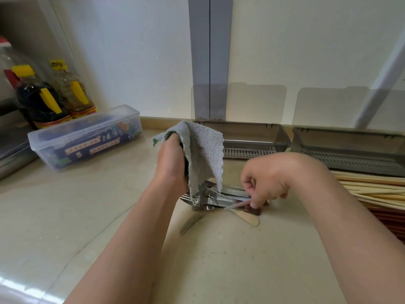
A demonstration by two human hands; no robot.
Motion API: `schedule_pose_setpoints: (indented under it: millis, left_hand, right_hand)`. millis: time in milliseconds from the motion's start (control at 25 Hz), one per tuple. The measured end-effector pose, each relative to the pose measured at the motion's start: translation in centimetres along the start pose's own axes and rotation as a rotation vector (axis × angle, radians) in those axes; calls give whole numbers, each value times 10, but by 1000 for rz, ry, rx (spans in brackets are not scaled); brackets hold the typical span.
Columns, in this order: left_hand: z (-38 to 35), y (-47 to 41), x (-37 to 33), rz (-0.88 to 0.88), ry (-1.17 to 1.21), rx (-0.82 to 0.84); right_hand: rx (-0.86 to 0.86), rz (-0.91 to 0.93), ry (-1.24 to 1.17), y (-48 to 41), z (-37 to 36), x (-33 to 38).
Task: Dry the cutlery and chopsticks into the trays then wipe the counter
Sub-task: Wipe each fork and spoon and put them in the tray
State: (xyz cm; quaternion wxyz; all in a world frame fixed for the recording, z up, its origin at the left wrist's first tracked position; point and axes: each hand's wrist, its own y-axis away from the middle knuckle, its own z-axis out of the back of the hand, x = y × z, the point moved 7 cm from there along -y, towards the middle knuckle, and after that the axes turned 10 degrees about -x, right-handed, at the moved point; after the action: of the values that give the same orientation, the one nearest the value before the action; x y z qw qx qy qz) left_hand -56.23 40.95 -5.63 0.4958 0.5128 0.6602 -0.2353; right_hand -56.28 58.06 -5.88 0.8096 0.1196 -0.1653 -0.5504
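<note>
My left hand grips a grey cloth raised above the counter, and the cloth hangs down over a wet pile of metal cutlery. My right hand reaches into that pile and pinches one thin pale piece at its handle end. A wooden-handled piece and a lone fork lie at the pile's front. Pale wooden chopsticks lie in a heap on the right. Two grey slotted trays stand against the wall.
A clear lidded box of small items stands at the left, with two sauce bottles behind it. The beige counter runs toward me. A reddish mat lies under the chopsticks at the right edge.
</note>
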Motion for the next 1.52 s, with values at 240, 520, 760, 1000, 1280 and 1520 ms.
schedule_pose_setpoints:
  millis: [240,520,760,1000,1280,1520]
  left_hand:
    - [-12,5,9,32,-118,119]
    - [-23,14,13,-24,-221,240]
    - [-19,17,3,-143,-325,158]
    - [-10,1,4,-45,11,42]
    - [13,-15,4,-49,47,-178]
    - [-3,-9,4,-77,185,-31]
  right_hand:
    - [-388,334,-828,23,61,3]
    - [-805,251,-768,7,66,13]
    - [-914,325,-560,12,70,26]
    - [-515,215,-641,9,55,19]
    - [26,100,-460,-11,-6,28]
    - [18,117,-725,-14,-4,31]
